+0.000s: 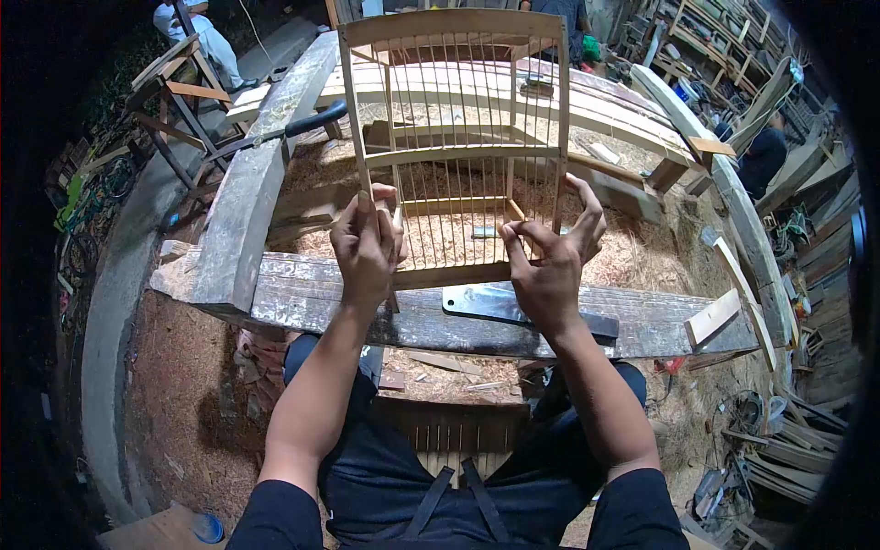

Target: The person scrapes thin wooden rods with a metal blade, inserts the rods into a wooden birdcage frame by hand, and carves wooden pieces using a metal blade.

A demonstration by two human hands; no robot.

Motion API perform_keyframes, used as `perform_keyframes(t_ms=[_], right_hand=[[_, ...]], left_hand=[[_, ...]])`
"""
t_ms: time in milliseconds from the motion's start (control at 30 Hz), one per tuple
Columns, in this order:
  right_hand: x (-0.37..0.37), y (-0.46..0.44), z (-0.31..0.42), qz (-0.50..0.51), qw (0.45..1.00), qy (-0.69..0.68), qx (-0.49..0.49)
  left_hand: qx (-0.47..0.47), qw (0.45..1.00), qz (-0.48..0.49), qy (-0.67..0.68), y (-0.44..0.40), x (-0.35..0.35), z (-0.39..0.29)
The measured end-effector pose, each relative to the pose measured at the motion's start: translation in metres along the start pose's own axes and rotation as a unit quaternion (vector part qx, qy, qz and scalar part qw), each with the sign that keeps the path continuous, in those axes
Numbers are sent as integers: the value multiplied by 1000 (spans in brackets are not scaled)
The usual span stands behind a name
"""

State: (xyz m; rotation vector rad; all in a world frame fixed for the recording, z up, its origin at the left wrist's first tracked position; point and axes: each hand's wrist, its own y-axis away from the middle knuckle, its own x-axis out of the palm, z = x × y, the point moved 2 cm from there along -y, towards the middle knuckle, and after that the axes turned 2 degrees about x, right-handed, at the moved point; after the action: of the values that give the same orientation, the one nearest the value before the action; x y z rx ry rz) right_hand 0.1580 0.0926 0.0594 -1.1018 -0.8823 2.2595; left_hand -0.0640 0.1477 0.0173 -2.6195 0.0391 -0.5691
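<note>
A wooden birdcage (467, 154) with thin upright bars stands before me, its lower edge at the thick wooden beam. Around its left post my left hand (365, 246) is closed near the lower part. My right hand (553, 261) is closed on the lower right side of the cage, thumb and forefinger pressed together by the bars. Whether a small piece sits in that pinch, I cannot tell. Just below the cage, a flat metal blade (481, 301) with a dark handle lies on the beam, partly hidden by my right hand and wrist.
The paint-spotted beam (367, 316) crosses in front of my knees. A squared timber (240, 215) runs away on the left, with a dark curved handle (316, 119) over it. Wood shavings cover the ground. A person in light clothes (213, 46) is at the far left.
</note>
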Motion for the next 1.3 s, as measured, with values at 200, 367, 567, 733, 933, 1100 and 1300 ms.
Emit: perform_keyframes(t_ms=[200,367,567,733,933,1100,1300], right_hand=[[-8,-1,4,3,1000,17,-3],[-10,0,6,19,999,47,18],[-7,2,0,4,999,32,6],[-7,0,0,-4,1000,16,-12],[-10,-13,-5,-54,993,-104,15],[-5,-28,-19,9,976,-203,79],[-6,-25,-16,148,927,-214,271]], left_hand=[[-2,1000,4,3,1,3,-1],[10,1000,2,-21,2,4,-1],[7,1000,13,-16,0,2,2],[-16,1000,-2,7,-1,3,0],[-27,1000,13,9,3,5,2],[-31,999,21,34,7,10,4],[9,985,10,-172,5,7,5]])
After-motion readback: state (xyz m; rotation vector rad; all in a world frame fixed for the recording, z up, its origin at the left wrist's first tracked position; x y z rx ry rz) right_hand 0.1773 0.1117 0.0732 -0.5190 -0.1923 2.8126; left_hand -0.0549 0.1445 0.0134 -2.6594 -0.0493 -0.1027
